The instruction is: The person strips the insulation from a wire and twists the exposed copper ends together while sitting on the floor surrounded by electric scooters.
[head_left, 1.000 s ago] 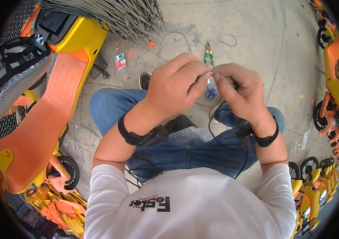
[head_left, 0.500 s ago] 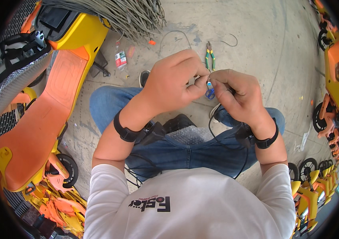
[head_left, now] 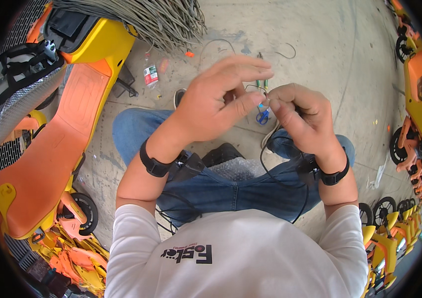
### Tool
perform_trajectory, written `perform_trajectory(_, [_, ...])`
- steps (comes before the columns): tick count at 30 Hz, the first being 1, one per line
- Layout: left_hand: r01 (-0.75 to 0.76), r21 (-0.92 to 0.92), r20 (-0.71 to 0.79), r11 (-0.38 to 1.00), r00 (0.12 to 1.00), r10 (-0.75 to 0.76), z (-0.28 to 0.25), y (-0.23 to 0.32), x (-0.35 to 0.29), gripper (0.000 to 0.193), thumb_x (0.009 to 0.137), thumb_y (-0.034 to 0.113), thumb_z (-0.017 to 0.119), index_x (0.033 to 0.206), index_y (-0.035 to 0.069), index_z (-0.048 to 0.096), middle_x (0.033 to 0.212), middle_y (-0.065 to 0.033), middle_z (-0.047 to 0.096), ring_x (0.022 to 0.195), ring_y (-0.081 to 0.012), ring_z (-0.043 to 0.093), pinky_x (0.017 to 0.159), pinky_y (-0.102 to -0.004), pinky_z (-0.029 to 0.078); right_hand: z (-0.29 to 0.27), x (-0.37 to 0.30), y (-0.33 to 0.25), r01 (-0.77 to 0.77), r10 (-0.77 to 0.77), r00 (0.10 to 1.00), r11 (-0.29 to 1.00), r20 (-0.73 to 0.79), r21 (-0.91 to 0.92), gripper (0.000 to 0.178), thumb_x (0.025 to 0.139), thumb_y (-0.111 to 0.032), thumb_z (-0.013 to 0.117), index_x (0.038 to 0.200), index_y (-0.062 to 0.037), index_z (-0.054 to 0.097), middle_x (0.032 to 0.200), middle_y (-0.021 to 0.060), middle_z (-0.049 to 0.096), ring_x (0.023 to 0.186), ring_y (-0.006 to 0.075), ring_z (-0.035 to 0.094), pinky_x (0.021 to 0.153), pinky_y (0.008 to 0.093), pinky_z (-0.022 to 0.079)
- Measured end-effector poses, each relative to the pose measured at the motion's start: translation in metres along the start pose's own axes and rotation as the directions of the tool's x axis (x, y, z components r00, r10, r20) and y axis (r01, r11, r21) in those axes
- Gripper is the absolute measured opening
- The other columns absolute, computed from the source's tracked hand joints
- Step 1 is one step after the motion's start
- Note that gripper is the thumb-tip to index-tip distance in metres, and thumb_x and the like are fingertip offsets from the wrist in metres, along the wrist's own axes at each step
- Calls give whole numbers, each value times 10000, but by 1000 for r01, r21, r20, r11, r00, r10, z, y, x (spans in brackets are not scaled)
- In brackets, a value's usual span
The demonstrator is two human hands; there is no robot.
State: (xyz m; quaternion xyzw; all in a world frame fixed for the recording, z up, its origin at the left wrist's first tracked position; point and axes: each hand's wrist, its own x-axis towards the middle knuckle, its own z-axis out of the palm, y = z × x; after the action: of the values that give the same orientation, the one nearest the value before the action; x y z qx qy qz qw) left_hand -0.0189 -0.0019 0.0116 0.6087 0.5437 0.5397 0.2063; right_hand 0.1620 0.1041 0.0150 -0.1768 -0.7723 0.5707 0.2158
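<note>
My right hand [head_left: 301,116] is closed, its thumb and forefinger pinching the end of a thin dark wire [head_left: 254,86]. Close beside it is my left hand [head_left: 213,99], fingers stretched out and apart, with the thumb tip near the pinched end. The wire makes a small loop between the two hands. Beyond the fingers, green-and-yellow pliers [head_left: 265,84] lie on the floor, mostly covered by my left hand. Blue-handled scissors [head_left: 262,117] lie just below the hands in view, their blades largely hidden.
A large bundle of grey wires [head_left: 166,22] lies at the far left, near a clear bottle with a red label [head_left: 150,75]. An orange-and-yellow scooter body [head_left: 72,109] stands close on my left. Scooters [head_left: 419,94] line the right side. Loose wire pieces [head_left: 288,52] lie on the concrete.
My left hand has let go of its pinch and spread its fingers, now covering more of the pliers. The right hand has shifted slightly to the right, still pinching.
</note>
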Motion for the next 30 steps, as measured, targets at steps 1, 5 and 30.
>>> perform_trajectory(1, [146, -127, 53, 981, 989, -140, 4, 1, -4, 160, 884, 76, 644, 1025, 17, 688, 986, -73, 659, 652, -64, 514, 572, -229, 416, 0, 0, 1, -2, 2, 1000, 1000, -1, 0, 131, 846, -24, 576, 934, 16, 665, 726, 48, 630, 616, 88, 524, 593, 238, 455])
perform_trajectory(5, [259, -186, 119, 948, 963, -240, 8, -3, -8, 164, 891, 78, 656, 1043, 24, 686, 941, -53, 666, 671, -66, 544, 563, -228, 420, -2, 0, 0, -35, 37, 999, 998, -37, 47, 114, 869, -45, 583, 924, 13, 664, 699, 11, 591, 624, 64, 488, 579, 229, 427])
perform_trajectory(30, [-67, 301, -201, 951, 971, 132, 28, -8, -10, 166, 733, 49, 735, 877, 53, 653, 854, -67, 619, 662, -232, 607, 544, -310, 490, 12, 3, 0, 9, -55, 984, 966, -171, -258, 114, 837, -22, 626, 940, -2, 671, 655, 68, 590, 505, 115, 519, 500, 251, 431])
